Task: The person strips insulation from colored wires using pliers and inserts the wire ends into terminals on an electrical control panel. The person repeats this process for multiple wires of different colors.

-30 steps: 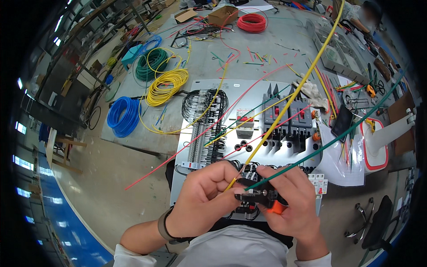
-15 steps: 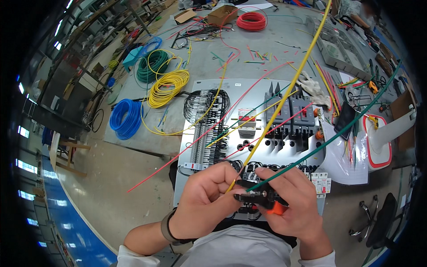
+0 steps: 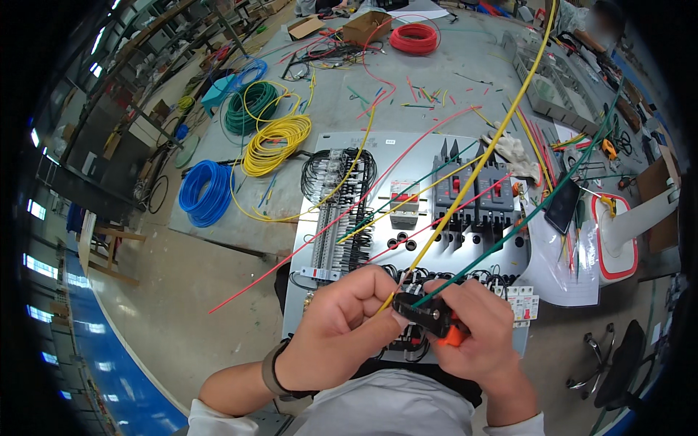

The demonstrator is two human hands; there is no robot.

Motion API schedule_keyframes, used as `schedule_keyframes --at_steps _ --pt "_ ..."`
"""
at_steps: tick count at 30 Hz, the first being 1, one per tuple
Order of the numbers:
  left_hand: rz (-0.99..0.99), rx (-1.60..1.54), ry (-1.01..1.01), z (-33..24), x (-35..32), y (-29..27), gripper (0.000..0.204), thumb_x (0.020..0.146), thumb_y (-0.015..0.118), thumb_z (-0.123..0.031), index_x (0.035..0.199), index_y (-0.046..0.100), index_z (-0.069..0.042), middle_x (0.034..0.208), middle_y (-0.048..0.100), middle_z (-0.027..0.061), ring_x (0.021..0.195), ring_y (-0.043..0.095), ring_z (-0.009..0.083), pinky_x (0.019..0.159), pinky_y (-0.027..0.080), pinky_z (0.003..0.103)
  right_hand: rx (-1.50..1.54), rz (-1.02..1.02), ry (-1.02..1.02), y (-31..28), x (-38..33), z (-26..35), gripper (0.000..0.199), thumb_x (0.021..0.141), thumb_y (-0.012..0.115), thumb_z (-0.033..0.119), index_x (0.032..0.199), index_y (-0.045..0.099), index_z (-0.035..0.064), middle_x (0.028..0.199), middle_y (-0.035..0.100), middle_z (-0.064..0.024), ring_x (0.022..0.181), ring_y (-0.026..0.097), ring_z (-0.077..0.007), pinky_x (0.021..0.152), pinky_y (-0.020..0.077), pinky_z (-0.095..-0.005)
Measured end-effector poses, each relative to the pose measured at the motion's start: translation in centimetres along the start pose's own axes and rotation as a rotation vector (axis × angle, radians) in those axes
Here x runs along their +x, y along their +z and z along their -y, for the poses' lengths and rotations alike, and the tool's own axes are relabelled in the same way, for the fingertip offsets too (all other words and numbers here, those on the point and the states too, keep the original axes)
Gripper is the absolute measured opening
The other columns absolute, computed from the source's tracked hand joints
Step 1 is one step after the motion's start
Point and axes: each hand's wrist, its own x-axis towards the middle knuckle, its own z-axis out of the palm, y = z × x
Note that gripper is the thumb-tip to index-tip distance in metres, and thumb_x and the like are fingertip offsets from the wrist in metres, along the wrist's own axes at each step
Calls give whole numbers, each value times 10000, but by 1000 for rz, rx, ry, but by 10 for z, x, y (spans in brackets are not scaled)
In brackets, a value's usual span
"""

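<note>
My left hand (image 3: 342,327) is closed, thumb and fingers pinching a long yellow wire (image 3: 465,192) that runs up and off to the upper right. Wrapped in my right hand (image 3: 480,330) is a pair of wire strippers with a black head (image 3: 425,314) and orange handles (image 3: 454,335). Their jaws lie against my left fingertips, beside the yellow wire. A green wire (image 3: 502,247) reaches from the jaws toward the right; whether they grip it is hard to see. Beneath both hands is a metal panel (image 3: 429,258) with wired terminal blocks (image 3: 331,232) and breakers (image 3: 472,185).
Coils of blue (image 3: 206,195), green (image 3: 251,109), yellow (image 3: 275,145) and red wire (image 3: 413,40) lie on the table. Loose red, green and yellow wires cross the panel. A white glove (image 3: 516,152), a phone (image 3: 562,205) and papers (image 3: 574,272) sit at the right.
Both hands have shifted slightly right. The strippers' jaws, apart before, now look closed together. The yellow wire's upper end has swung right, and the green wire stands steeper.
</note>
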Motion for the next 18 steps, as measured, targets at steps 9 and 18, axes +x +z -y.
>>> schedule_keyframes --at_steps 9,18 --pt "99 19 -11 -1 -4 2 95 1128 543 -97 1163 540 -9 966 638 -12 794 476 -25 650 361 177 460 72 268 2 -9 9 411 764 904 61 1148 761 29 948 722 -76 718 589 -139 642 492 -269" --pt "85 118 -62 -7 -3 4 88 1121 557 -107 1148 545 -24 846 515 -63 715 384 -11 607 318 202 760 -63 489 1 -31 2 539 817 892 51 1307 683 -34 1177 721 -107 871 603 -92 773 514 -246"
